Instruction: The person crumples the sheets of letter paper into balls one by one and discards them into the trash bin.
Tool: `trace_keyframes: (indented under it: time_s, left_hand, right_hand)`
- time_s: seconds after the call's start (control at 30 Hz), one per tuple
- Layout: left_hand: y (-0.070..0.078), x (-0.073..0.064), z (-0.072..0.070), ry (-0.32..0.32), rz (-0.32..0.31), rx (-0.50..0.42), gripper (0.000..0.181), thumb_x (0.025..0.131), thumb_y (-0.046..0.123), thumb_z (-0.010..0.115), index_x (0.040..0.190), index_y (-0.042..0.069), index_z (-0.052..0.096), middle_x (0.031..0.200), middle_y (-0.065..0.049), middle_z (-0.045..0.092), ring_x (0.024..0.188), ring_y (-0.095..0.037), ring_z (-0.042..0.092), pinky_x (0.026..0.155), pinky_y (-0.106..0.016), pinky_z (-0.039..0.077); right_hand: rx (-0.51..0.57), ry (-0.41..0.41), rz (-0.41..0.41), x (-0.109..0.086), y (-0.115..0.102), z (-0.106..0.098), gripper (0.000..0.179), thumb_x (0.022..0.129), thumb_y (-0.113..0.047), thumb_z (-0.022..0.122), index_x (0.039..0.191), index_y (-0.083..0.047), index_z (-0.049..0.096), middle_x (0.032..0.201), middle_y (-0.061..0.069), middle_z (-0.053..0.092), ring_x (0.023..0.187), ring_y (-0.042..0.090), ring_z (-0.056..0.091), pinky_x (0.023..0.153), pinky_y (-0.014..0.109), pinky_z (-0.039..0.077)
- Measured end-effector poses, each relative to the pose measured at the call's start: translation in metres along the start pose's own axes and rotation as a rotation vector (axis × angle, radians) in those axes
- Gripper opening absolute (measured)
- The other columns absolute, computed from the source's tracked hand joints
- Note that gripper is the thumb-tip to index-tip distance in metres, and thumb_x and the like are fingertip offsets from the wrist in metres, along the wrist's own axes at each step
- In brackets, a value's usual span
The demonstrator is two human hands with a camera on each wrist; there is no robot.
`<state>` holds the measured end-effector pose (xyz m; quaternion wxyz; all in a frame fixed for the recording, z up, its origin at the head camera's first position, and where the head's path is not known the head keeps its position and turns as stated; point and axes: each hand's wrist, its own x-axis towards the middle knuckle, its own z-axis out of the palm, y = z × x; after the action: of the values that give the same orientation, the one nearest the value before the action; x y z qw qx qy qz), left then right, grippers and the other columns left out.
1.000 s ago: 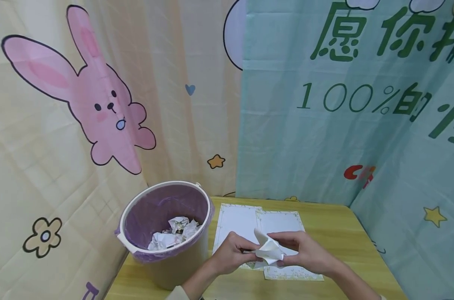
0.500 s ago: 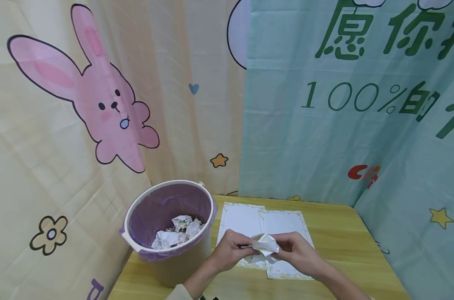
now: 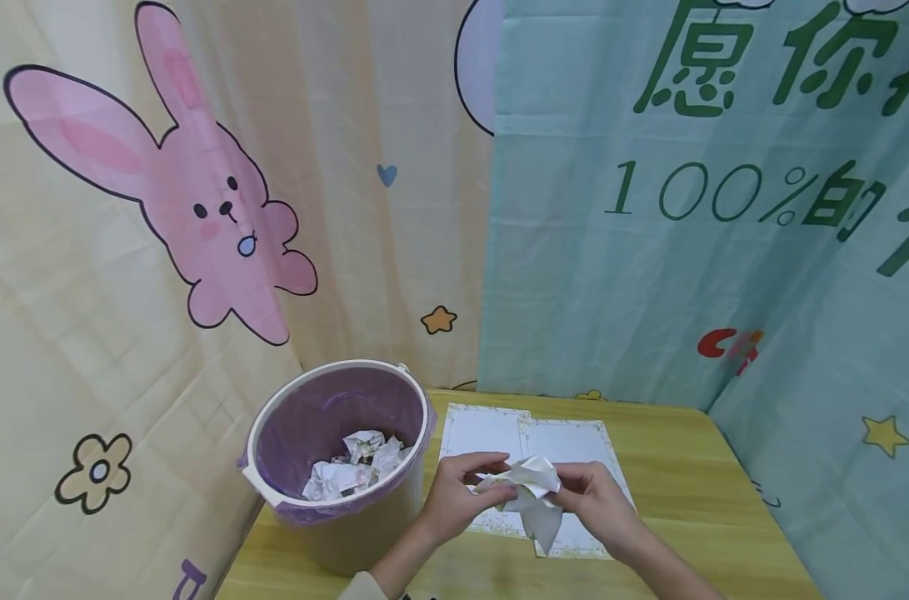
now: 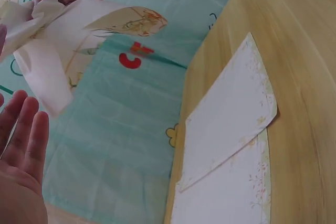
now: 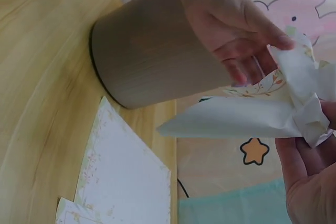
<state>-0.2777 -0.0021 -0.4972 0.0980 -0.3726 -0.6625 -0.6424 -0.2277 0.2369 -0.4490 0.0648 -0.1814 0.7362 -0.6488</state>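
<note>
A crumpled white sheet of paper with a printed floral border is held above the table between both hands. My right hand pinches its bunched part, and one loose flap hangs down below. On the paper's left side, my left hand has its thumb on the edge, with the index finger partly hidden. In the left wrist view, the other fingers of that hand stand fairly straight, apart from the paper. Two flat bordered sheets lie overlapping on the table beneath the hands.
Left of the hands stands a bin lined with a purple bag. Inside are several crumpled papers. Printed curtains close off the back and sides of the wooden table.
The paper was bunched compactly between both hands; now a flap hangs lower from it. My left hand's fingers have spread and lifted from their tighter grip. The bin and flat sheets stayed put.
</note>
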Motion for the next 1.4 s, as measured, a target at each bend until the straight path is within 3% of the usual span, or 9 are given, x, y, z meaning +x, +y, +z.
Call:
trace_keyframes:
  time_s: [0.17,0.33,0.5,0.6,0.77,1.03,1.17,1.27,1.4]
  left_hand:
    - [-0.002,-0.008,-0.006,-0.034,-0.172,-0.067,0.067,0.078,0.008,0.092,0.138,0.005,0.064,0.127,-0.012,0.069,0.113,-0.026,0.065,0.085,-0.039,0.061]
    - [-0.011,-0.013,-0.002,-0.090,-0.240,-0.193,0.079,0.080,0.013,0.092,0.147,-0.001,0.053,0.134,-0.014,0.062,0.119,-0.031,0.061,0.096,-0.042,0.056]
    - [-0.013,-0.012,0.008,-0.108,-0.287,-0.431,0.090,0.082,0.021,0.091,0.149,-0.012,0.042,0.137,-0.021,0.060,0.119,-0.025,0.062,0.101,-0.048,0.053]
    - [-0.011,-0.013,0.015,-0.067,-0.338,-0.549,0.089,0.084,0.019,0.089,0.149,-0.015,0.039,0.136,-0.021,0.059,0.118,-0.024,0.063,0.102,-0.044,0.053]
    - [-0.006,-0.011,0.024,0.078,-0.395,-0.649,0.082,0.087,0.012,0.086,0.149,-0.013,0.040,0.128,-0.016,0.060,0.109,-0.023,0.066,0.094,-0.033,0.056]
    - [0.004,-0.003,0.032,0.253,-0.391,-0.633,0.067,0.080,0.001,0.089,0.135,-0.005,0.051,0.119,-0.012,0.063,0.100,-0.025,0.067,0.085,-0.032,0.059]
    - [0.009,-0.002,0.034,0.341,-0.400,-0.546,0.057,0.078,-0.007,0.087,0.123,-0.008,0.052,0.110,-0.015,0.067,0.092,-0.023,0.070,0.078,-0.031,0.060]
    - [0.013,0.000,0.034,0.380,-0.375,-0.483,0.050,0.078,-0.009,0.085,0.116,-0.014,0.052,0.101,-0.014,0.071,0.085,-0.020,0.071,0.076,-0.030,0.061]
    - [0.017,0.001,0.034,0.404,-0.337,-0.423,0.043,0.078,-0.011,0.083,0.111,-0.016,0.054,0.095,-0.013,0.073,0.082,-0.017,0.071,0.075,-0.028,0.060]
  right_hand:
    - [0.136,0.063,-0.036,-0.003,-0.002,-0.008,0.027,0.099,0.006,0.060,0.125,0.014,0.065,0.110,0.004,0.075,0.099,0.018,0.071,0.081,0.038,0.062]
    - [0.291,0.030,-0.069,-0.006,-0.006,-0.014,0.037,0.102,0.008,0.054,0.121,-0.015,0.074,0.116,0.002,0.074,0.105,0.019,0.069,0.086,0.038,0.061]
    - [0.370,0.006,-0.065,-0.007,-0.008,-0.015,0.037,0.102,0.008,0.052,0.122,-0.015,0.074,0.117,0.004,0.074,0.107,0.019,0.069,0.089,0.038,0.060]
    - [0.401,0.008,-0.044,-0.007,-0.005,-0.015,0.036,0.103,0.007,0.052,0.121,-0.015,0.074,0.117,0.004,0.074,0.107,0.020,0.069,0.090,0.038,0.059]
    - [0.394,0.016,-0.035,-0.006,0.003,-0.015,0.037,0.103,0.007,0.053,0.120,-0.017,0.075,0.117,0.003,0.073,0.108,0.019,0.069,0.091,0.039,0.059]
    - [0.251,0.128,-0.085,-0.003,0.012,-0.012,0.039,0.099,0.009,0.058,0.116,-0.020,0.077,0.113,-0.001,0.074,0.103,0.016,0.069,0.087,0.035,0.060]
    - [0.170,0.185,-0.076,-0.001,0.013,-0.006,0.027,0.097,0.008,0.062,0.123,0.005,0.071,0.110,-0.002,0.075,0.101,0.016,0.070,0.084,0.036,0.061]
    - [0.126,0.203,-0.061,0.000,0.013,-0.004,0.033,0.098,0.006,0.063,0.126,0.022,0.058,0.110,-0.002,0.075,0.100,0.016,0.070,0.084,0.035,0.061]
    - [0.105,0.232,-0.049,0.002,0.012,-0.001,0.036,0.098,0.007,0.063,0.128,0.025,0.054,0.110,0.001,0.074,0.100,0.016,0.070,0.083,0.035,0.061]
